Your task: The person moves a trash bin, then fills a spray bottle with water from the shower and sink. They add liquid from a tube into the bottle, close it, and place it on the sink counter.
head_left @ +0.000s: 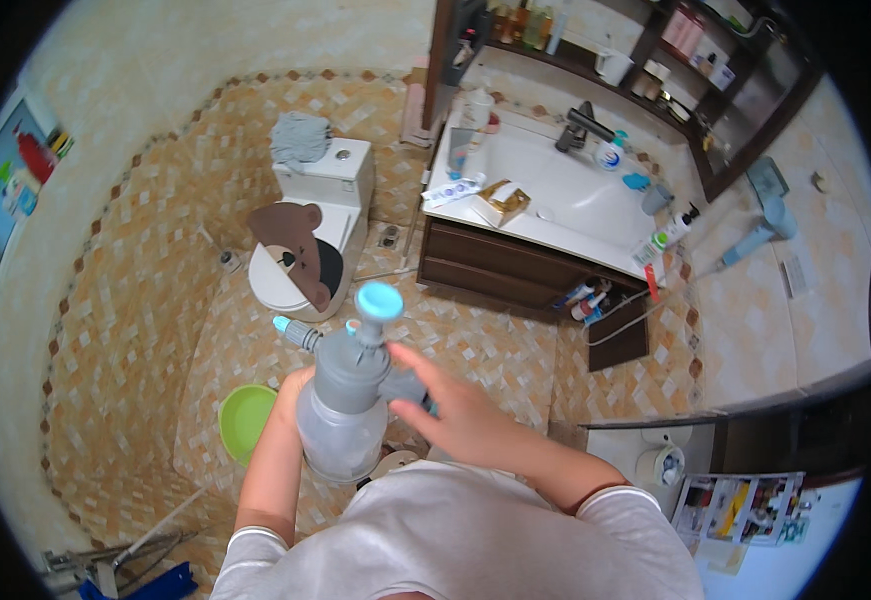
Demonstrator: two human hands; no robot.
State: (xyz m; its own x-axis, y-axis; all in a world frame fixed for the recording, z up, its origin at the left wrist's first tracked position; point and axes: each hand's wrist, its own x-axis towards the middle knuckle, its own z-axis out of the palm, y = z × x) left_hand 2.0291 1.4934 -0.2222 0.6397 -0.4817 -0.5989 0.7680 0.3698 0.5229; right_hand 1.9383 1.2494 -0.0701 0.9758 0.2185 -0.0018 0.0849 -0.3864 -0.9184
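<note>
While the person stands in the middle of the tiled bathroom, both hands are on a grey pump sprayer bottle [343,405] held in front of the chest. The left hand [291,388] wraps around the far-left side of its clear lower part, mostly hidden behind the bottle, so only the knuckles show. The right hand [452,410] closes on the grey handle at the right side, fingers stretched toward the pump. The light blue knob [379,300] stands on top, and the nozzle [297,332] points left.

Below the bottle, on the floor at the left, lies a green basin [245,421], partly covered by the left forearm. Farther away stands the toilet [307,240] with a brown bear-shaped seat cover, and to the right is the white washbasin counter [545,195] above a dark cabinet. Something round near the feet is cut off by the bottle, and I cannot tell what it is.
</note>
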